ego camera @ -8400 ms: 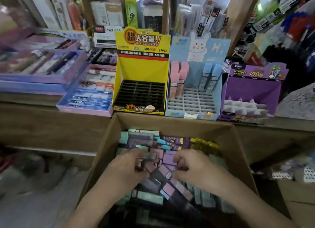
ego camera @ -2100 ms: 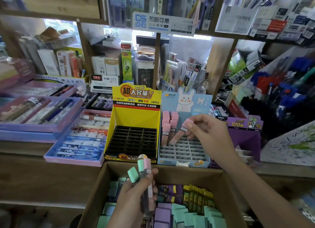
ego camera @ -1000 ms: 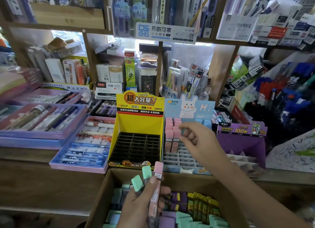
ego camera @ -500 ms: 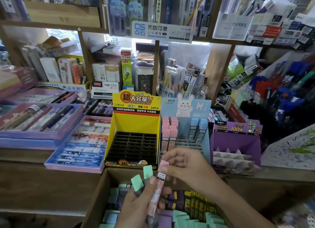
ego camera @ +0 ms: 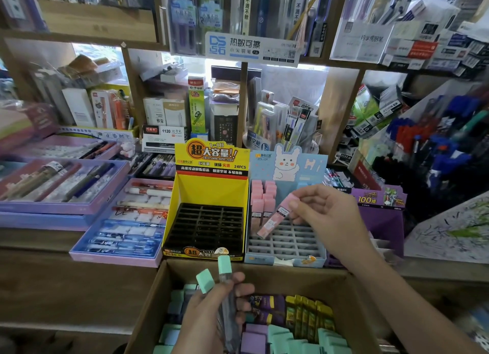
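you're mid-restock: your right hand (ego camera: 329,217) pinches a pink lead case (ego camera: 275,217), tilted over the blue display (ego camera: 267,259) grid near its back left corner. next, straighten it into a free slot. your left hand (ego camera: 211,316) grips two mint-capped cases (ego camera: 225,267) above the box (ego camera: 277,274).

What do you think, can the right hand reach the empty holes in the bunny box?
Probably yes. The right hand pinches a pink tube tilted right above the empty holes of the bunny box, and nothing sits between them.
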The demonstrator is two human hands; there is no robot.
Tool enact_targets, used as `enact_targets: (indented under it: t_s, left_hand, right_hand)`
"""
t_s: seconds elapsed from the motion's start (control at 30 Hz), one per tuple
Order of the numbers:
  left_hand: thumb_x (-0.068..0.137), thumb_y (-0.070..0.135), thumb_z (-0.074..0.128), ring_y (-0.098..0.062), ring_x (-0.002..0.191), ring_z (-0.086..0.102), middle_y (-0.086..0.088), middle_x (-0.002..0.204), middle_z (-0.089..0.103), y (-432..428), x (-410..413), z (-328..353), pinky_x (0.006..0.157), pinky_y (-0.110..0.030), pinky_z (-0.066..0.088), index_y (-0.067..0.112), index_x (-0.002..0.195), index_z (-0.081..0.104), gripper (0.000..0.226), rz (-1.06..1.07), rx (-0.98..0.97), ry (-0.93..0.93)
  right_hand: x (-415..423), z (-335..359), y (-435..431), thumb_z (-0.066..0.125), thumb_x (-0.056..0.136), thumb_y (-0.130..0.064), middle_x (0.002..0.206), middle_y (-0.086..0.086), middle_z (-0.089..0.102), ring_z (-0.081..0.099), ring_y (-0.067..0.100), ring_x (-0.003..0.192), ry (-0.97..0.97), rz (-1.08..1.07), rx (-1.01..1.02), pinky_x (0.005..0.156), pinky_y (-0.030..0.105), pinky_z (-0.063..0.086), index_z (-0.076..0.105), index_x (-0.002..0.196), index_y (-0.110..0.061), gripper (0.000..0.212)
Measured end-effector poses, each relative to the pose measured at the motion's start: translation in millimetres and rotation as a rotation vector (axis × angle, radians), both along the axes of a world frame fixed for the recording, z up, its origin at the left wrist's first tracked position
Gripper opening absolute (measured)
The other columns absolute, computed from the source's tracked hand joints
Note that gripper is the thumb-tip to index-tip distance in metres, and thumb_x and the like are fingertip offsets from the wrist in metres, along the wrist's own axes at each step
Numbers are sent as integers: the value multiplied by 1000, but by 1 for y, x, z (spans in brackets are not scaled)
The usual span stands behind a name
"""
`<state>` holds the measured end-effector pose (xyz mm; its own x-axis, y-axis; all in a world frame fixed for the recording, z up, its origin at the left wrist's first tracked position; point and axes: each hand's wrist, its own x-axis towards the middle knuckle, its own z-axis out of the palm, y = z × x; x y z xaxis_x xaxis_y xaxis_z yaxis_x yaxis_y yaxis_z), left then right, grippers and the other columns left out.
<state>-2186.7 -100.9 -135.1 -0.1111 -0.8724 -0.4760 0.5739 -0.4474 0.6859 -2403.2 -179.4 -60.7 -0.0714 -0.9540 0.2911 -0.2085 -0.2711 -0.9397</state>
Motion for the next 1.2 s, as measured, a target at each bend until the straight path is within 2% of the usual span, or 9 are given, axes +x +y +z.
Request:
enact_targets:
  t_s: [0.2, 0.37, 0.5, 0.63, 0.73, 0.8, 1.03, 1.13, 1.2]
  left_hand:
    - [98, 5, 53, -28, 50, 58, -27, 77, 69, 1, 2, 1, 51, -30, 37, -10, 102, 68, 22, 13, 15, -6]
    - [97, 6, 53, -28, 50, 58, -27, 78, 68, 1, 2, 1, 51, -30, 38, -10, 104, 68, 23, 10, 21, -6]
    - [97, 5, 53, -28, 52, 58, -27, 78, 68, 1, 1, 2, 50, -30, 39, -11, 106, 68, 24, 10, 21, -10]
    - [98, 7, 53, -28, 52, 58, -27, 78, 68, 2, 0, 3, 46, -29, 41, -12, 105, 69, 26, 1, 19, -3]
    - [97, 8, 53, -27, 51, 59, -26, 77, 68, 2, 0, 2, 45, -29, 42, -11, 104, 70, 26, -12, 17, 11]
    - [98, 7, 51, -27, 50, 60, -27, 77, 69, 1, 0, 0, 43, -29, 43, -11, 104, 70, 27, -21, 14, 18]
    - [99, 8, 45, -26, 53, 63, -27, 89, 73, -1, 1, -3, 46, -30, 46, -6, 108, 72, 31, -58, 30, 65]
    - [98, 13, 51, -27, 54, 64, -28, 92, 73, 0, 0, -1, 45, -30, 48, -3, 110, 72, 29, -59, 20, 100]
    - [93, 17, 57, -28, 56, 64, -26, 91, 73, 1, 1, 0, 46, -32, 50, 1, 109, 75, 29, -57, -4, 102]
  right_hand:
    - [2, -8, -6, 77, 88, -3, 82, 3, 75, 73, 16, 73, 174, 41, -20, 66, 23, 60, 74, 94, -12, 11]
    - [5, -8, -9, 78, 89, -10, 84, 1, 73, 70, 14, 76, 289, 62, -13, 70, 25, 60, 76, 96, -14, 9]
    - [12, -8, -12, 81, 87, -12, 81, -5, 71, 65, 2, 74, 333, 52, -38, 74, 17, 55, 78, 94, -25, 15]
    - [25, -12, -17, 81, 87, -14, 85, -8, 74, 71, 10, 79, 337, 65, -53, 79, 30, 62, 72, 90, -41, 29]
    - [31, -18, -20, 79, 88, -14, 86, -5, 72, 70, 15, 80, 348, 46, -73, 77, 39, 63, 69, 91, -45, 33]
    - [33, -22, -23, 77, 90, -12, 85, -7, 71, 70, 14, 80, 374, 43, -91, 77, 41, 63, 71, 89, -41, 29]
    - [33, -34, -26, 71, 93, -3, 89, -24, 73, 74, 2, 80, 413, 19, -128, 80, 37, 65, 79, 108, -22, 25]
    - [33, -34, -24, 71, 93, -6, 86, -31, 68, 72, -4, 82, 460, 11, -178, 81, 23, 62, 78, 112, -18, 23]
    - [33, -33, -20, 73, 92, -7, 85, -28, 67, 68, -7, 82, 506, -19, -230, 79, 12, 55, 77, 114, -16, 24]
